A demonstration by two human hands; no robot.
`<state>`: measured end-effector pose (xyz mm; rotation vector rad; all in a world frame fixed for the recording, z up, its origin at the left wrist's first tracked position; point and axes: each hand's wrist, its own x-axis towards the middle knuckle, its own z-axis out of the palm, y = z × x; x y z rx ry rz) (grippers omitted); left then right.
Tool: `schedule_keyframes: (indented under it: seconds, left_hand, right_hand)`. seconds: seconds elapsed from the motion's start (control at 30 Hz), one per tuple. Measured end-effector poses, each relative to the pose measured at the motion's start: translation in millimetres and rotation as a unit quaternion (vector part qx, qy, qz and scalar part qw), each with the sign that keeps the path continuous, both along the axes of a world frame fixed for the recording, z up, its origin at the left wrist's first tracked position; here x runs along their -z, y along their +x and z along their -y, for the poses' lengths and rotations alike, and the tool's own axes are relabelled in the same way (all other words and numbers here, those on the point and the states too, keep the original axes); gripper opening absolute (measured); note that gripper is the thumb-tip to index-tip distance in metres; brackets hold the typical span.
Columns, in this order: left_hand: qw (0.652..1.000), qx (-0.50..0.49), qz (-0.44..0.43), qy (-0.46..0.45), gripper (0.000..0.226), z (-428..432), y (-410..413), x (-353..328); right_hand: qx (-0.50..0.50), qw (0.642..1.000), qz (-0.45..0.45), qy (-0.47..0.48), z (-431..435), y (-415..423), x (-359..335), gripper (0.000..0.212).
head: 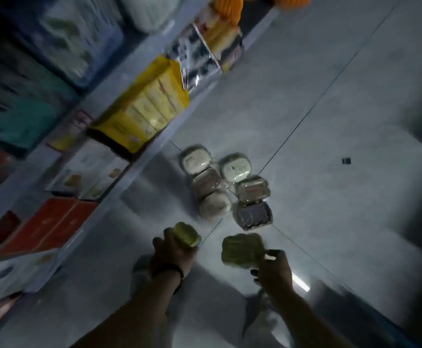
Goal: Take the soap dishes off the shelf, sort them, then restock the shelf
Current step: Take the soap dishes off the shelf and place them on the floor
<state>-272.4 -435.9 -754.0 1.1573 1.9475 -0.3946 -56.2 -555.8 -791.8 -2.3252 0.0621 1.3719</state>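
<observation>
You had six plastic-wrapped pale and grey soap dishes (212, 183) in two rows on the tiled floor (318, 116) mid-frame, your left hand (172, 251) gripping a yellow-green soap dish (186, 234), your right hand (275, 271) an olive soap dish (242, 249) just below; sorting and restocking seemingly lay ahead.

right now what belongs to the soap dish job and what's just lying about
job: left hand holding a green soap dish, right hand holding a second green dish, six soap dishes on the floor, shelf
lying about: yellow box, orange boxes, dark scrap
</observation>
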Motion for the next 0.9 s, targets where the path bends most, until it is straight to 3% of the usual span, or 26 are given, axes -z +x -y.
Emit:
schedule_keyframes:
  seconds: [0.17,0.3,0.5,0.63,0.7,0.77,0.9]
  left_hand:
    - [0.999,0.043,-0.01,0.02,0.083,-23,-2,117]
    - [0.996,0.076,-0.039,0.036,0.089,-42,-4,186]
    - [0.996,0.078,-0.015,0.041,0.105,-43,2,242]
    - [0.991,0.123,0.018,0.041,0.1,-39,3,246]
    - [0.991,0.126,0.023,0.046,0.094,-38,1,245]
    - [0.99,0.13,0.019,0.05,0.094,-36,-1,244]
    - [0.991,0.129,-0.011,0.019,0.104,-35,-6,244]
  right_hand:
    - [-0.044,0.999,0.023,0.018,-11,-31,117,0.02]
    - [-0.02,0.999,0.026,0.029,-26,-41,175,0.017]
    - [0.009,0.993,0.111,0.031,-42,-53,221,0.033]
    - [0.046,0.992,0.116,0.002,-47,-59,209,0.049]
    - [-0.021,0.992,0.122,0.011,-47,-60,202,0.049]
    - [-0.159,0.976,0.146,0.018,-44,-62,190,0.054]
    - [-0.479,0.839,0.258,0.019,-37,-70,181,0.063]
